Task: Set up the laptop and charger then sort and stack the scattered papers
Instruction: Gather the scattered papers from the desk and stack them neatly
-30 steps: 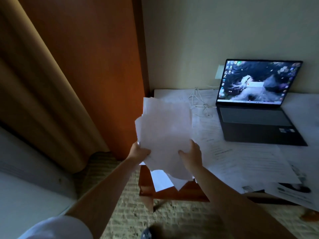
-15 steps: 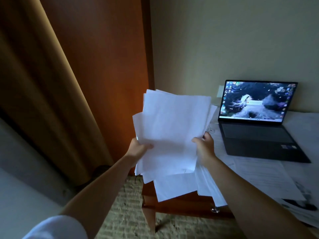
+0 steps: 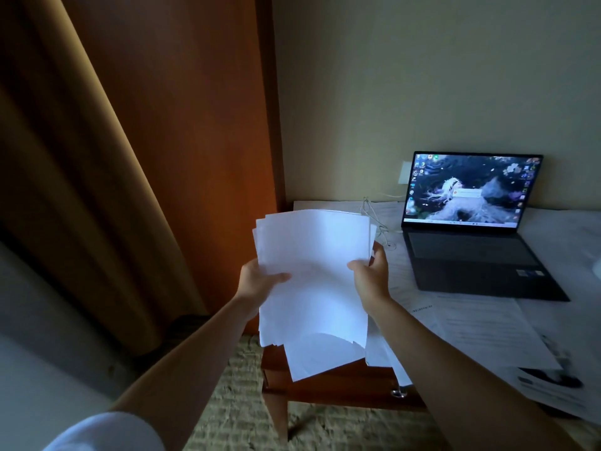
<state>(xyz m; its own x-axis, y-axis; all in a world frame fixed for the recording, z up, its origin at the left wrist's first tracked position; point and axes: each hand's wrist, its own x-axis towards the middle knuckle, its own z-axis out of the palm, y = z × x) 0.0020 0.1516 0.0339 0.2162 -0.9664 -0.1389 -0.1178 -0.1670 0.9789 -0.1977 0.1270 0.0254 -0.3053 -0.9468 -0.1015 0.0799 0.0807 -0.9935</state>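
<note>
Single head-worn wide-angle view, no second camera, so nothing was shared between views. It looked forward and down from above the person's arms, aimed at the near left corner of the wooden desk (image 3: 341, 385). Both forearms ran up from the bottom edge, close to the lens; the left hand (image 3: 257, 281) and right hand (image 3: 370, 278) sat near frame centre. The open laptop (image 3: 471, 222) lay farther off at right, against the back wall. A curtain (image 3: 81, 190) and wood panel (image 3: 195, 125) filled the left half. Edges bowed visibly. Carpet (image 3: 234, 402) showed below.
</note>
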